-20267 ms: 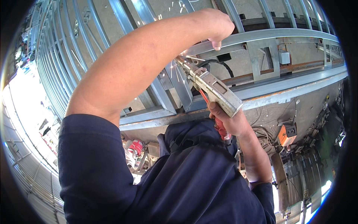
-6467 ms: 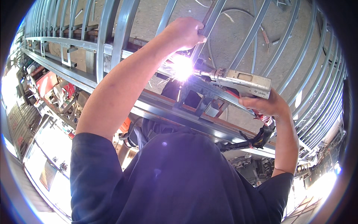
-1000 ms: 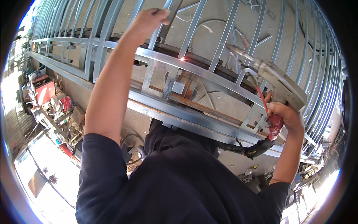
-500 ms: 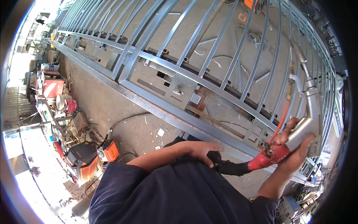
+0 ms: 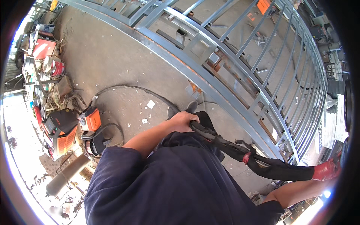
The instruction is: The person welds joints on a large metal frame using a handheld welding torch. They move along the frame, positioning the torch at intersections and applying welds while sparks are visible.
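My left hand point(image 5: 183, 122) is closed round a thick black sheathed cable point(image 5: 221, 144) in front of my waist. The cable runs right to the red rear end of a welding gun point(image 5: 326, 170), raised at the far right rim. My right forearm point(image 5: 305, 191) reaches out below it. My right hand lies at the dark picture edge, its fingers cut off from view, with the gun held up at the end of that arm. The gun's metal body and nozzle are out of sight. Ahead stands a large frame of galvanised steel bars point(image 5: 225, 86).
An orange and black machine point(image 5: 90, 120) and a second one point(image 5: 65, 131) stand on the left. Beside them a black hose point(image 5: 131, 87) curves over the concrete floor point(image 5: 112, 52). A cluttered bench with a red box point(image 5: 44, 48) lines the left side. White scraps point(image 5: 150, 104) litter the floor.
The welding gun and my right arm have swung outward to the right rim. My left hand has closed on the cable. The view has turned, so the steel frame sits higher and farther right.
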`<control>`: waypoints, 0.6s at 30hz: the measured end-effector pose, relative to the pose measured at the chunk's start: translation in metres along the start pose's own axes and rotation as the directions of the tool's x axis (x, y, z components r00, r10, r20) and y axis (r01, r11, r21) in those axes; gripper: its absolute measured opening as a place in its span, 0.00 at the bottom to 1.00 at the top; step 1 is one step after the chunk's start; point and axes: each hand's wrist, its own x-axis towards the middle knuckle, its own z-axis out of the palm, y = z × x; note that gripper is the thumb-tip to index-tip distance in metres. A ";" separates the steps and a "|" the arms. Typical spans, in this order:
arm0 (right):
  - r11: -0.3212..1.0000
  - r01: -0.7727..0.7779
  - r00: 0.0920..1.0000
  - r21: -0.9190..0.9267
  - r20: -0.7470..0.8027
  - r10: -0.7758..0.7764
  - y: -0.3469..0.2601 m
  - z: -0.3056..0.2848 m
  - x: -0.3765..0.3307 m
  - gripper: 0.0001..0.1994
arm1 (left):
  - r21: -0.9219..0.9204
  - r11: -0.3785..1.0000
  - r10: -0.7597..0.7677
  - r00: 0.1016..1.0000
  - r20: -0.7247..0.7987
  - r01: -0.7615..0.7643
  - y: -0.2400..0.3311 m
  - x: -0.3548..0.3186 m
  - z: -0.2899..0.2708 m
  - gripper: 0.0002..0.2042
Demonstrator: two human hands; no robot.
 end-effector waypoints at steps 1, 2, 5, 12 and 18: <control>1.000 -0.005 1.000 0.008 0.015 0.005 -0.003 0.001 0.003 0.26 | -0.017 1.000 0.002 1.000 -0.025 -0.003 0.006 -0.004 0.005 0.17; 1.000 -0.009 1.000 0.016 0.027 0.008 -0.006 0.000 0.005 0.26 | -0.033 0.999 0.005 0.999 -0.050 -0.007 0.011 -0.007 0.011 0.19; 0.998 0.001 0.998 0.068 0.064 -0.006 -0.011 -0.003 0.013 0.25 | 0.083 0.969 0.248 0.938 -0.244 -0.234 0.030 -0.006 0.024 0.25; 0.919 -0.058 0.989 0.390 0.146 0.001 0.010 -0.007 0.027 0.24 | 0.152 0.901 0.432 0.812 -0.393 -0.406 0.230 0.041 0.038 0.43; 0.932 -0.105 0.994 0.348 -0.004 0.113 0.049 0.036 0.010 0.28 | 0.580 0.810 0.549 0.458 -0.700 -0.085 0.319 0.121 0.086 0.42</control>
